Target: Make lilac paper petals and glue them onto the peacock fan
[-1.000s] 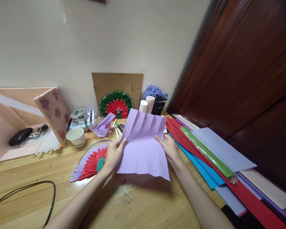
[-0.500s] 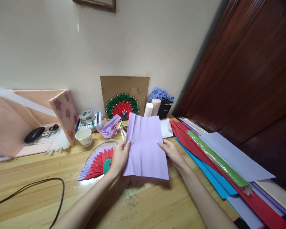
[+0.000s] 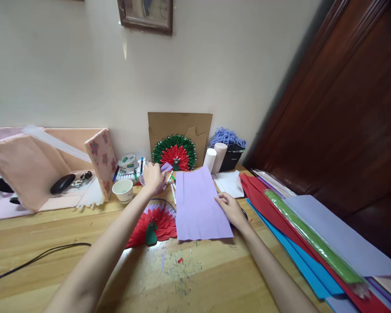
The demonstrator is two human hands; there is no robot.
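Observation:
A sheet of light purple crepe paper slants over the table, its right edge pinched between the thumb and fingers of my right hand. My left hand reaches over a small clear bowl; its fingers are curled down and the fingertips are hidden. A purple paper strip sticks out right beside those fingers. Under my left forearm lies a fan-shaped red and purple paper peacock with a green body, partly covered by the arm and the sheet.
Behind stand a green and red peacock, a cardboard sheet and white rolls. A paper cup and markers are at left. Coloured paper lies along the right. A black cable crosses the left table.
My left hand has let go of the purple sheet and moved up and left to the bowl. The sheet has tipped lower, still in my right hand. The camera view has shifted.

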